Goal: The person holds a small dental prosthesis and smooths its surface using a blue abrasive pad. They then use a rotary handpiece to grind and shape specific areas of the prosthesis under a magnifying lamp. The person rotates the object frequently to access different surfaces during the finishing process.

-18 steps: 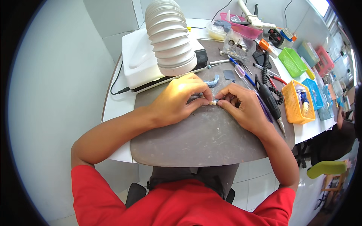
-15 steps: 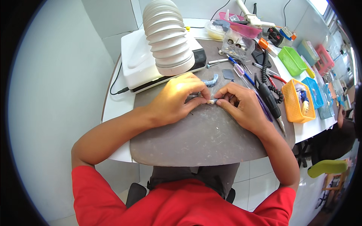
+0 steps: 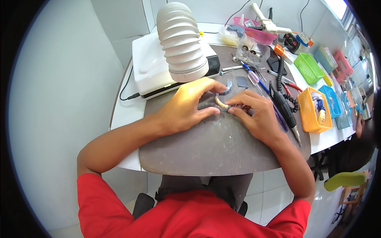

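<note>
A small curved row of cream artificial teeth (image 3: 220,102), like a dental bridge, is pinched at its near right end between the thumb and fingertips of my right hand (image 3: 256,111). My left hand (image 3: 183,104) is open to the left of it, thumb and index finger spread apart, with nothing between them. Just beyond the left fingertips, a blue-grey curved dental piece (image 3: 228,89) lies on the grey work mat (image 3: 190,152). Part of the tooth row is hidden by the right fingertips.
A white ribbed hose (image 3: 182,47) hangs over a white machine (image 3: 145,59) at the back left. A black rotary handpiece (image 3: 284,109) and pens lie right of my right hand. An orange basket (image 3: 313,115), a green basket (image 3: 308,68) and a clear parts box (image 3: 254,51) stand beyond.
My left fingers have let go of the tooth row and spread apart. More of the row now shows, still pinched in my right hand. The view has shifted slightly.
</note>
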